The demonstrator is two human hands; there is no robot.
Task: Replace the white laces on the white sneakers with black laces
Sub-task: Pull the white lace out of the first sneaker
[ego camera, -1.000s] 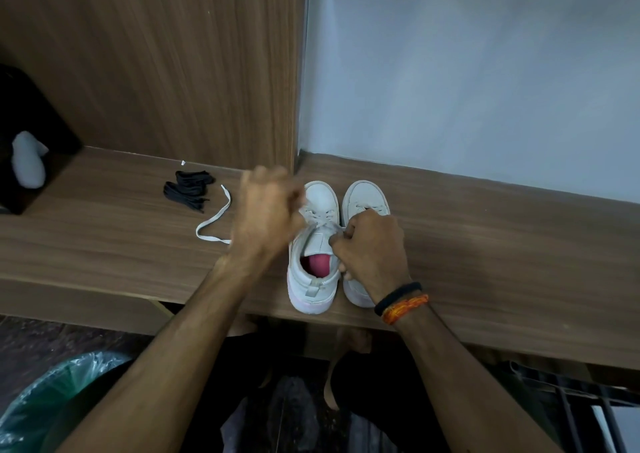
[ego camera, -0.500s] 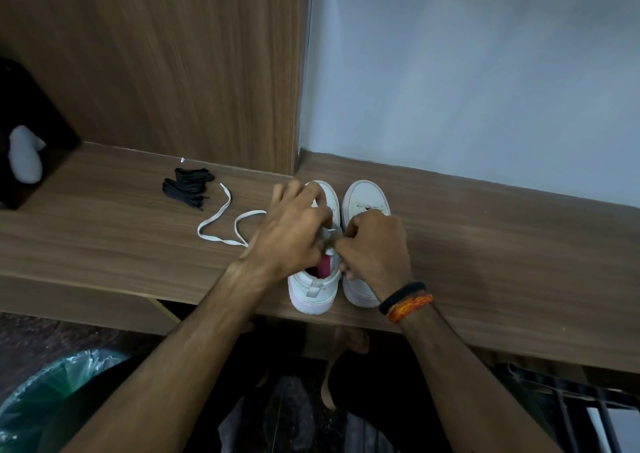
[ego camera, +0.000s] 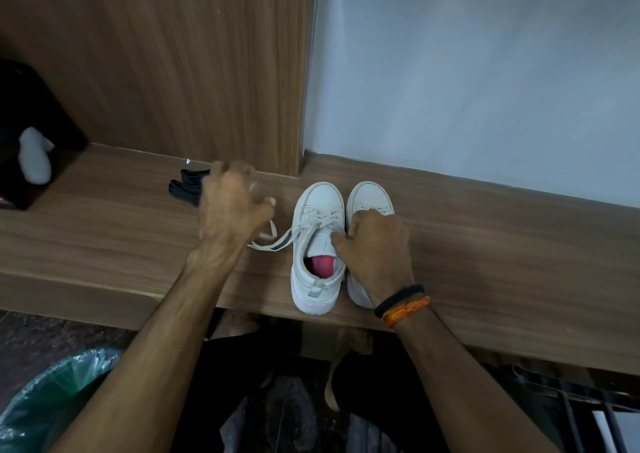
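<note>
- two white sneakers stood side by side, touching, toes toward the wall, on a wooden shelf [ego camera: 502, 244]; the left sneaker [ego camera: 317, 244] showed its pink lining at the open collar, and the right sneaker [ego camera: 369, 199] was half covered by a hand.
- the right hand [ego camera: 375, 244] rested over the right sneaker with fingers curled, its fingertips pressed against the tongue edge of the left sneaker; whether it pinched anything there could not be told.
- the left hand [ego camera: 232, 210] hovered over the shelf to the left of the shoes, fingers curled and motion-blurred; a white lace [ego camera: 277, 239] ran from the left sneaker's upper eyelets out toward it, so it seemed to grip the lace, though the contact itself was smeared.
- the lace still crossed the lower eyelets of the left sneaker.
- the black laces [ego camera: 187, 187] lay in a bundle on the shelf behind the left hand, partly hidden by it, near the wooden panel [ego camera: 173, 71].
- a black band and an orange thread [ego camera: 405, 305] circled the right wrist.
- a green-lined bin [ego camera: 52, 404] sat low at the left.
</note>
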